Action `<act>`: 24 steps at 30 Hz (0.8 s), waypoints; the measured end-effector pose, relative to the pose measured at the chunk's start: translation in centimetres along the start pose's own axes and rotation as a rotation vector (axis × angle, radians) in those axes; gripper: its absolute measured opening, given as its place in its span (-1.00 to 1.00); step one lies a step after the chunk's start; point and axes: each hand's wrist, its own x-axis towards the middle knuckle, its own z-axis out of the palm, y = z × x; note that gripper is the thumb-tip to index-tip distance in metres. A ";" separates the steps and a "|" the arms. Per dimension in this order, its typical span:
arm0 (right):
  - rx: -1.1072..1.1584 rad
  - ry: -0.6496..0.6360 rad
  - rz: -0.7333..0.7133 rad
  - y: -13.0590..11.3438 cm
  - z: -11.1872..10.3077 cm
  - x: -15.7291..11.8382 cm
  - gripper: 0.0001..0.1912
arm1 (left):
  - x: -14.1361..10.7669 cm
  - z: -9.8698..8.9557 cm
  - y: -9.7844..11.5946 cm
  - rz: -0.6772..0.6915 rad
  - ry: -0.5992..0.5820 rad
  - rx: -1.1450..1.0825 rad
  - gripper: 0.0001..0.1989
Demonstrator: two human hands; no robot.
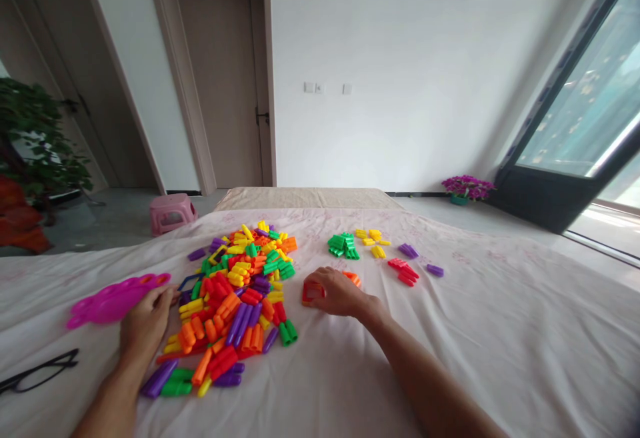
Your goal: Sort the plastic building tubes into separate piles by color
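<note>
My right hand [336, 291] curls its fingers and thumb round an orange-red plastic block [313, 293] on the cloth, right of a heap of coloured plastic blocks [243, 311]. Part of that block is covered by the fingers. Just behind this hand lies another orange block [353, 278]. At the heap's left side is my left hand [149, 318], its fingers drawn together beside a dark blue ring-like piece [189, 283]. Whatever the left fingertips hold, if anything, cannot be made out. A pink plastic tray [107, 301] lies against the left hand's far side.
Farther right are small groups of green blocks [343, 245], yellow blocks [373, 238], red blocks [403, 271] and purple blocks [409, 251]. Black eyeglasses [40, 373] rest at the near left. A pink stool [173, 213] stands beyond the cloth-covered table [480, 351].
</note>
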 end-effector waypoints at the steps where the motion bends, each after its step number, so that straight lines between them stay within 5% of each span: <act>1: -0.006 0.014 -0.034 -0.5 0.1 0.0 -0.74 | 0.0 0.0 0.0 -0.002 -0.001 0.003 -0.56; 6: -0.025 0.037 -0.173 -3.0 1.2 0.7 -0.73 | 0.1 0.1 -0.1 -0.007 -0.012 0.030 -0.56; 15: -0.103 -0.056 -0.112 -4.6 3.4 2.0 -0.46 | -0.3 -0.4 0.8 -0.013 -0.050 0.027 -0.56; 24: -0.090 -0.019 -0.122 -5.2 3.4 1.4 -0.62 | -0.5 -0.6 1.2 -0.005 -0.053 0.076 -0.54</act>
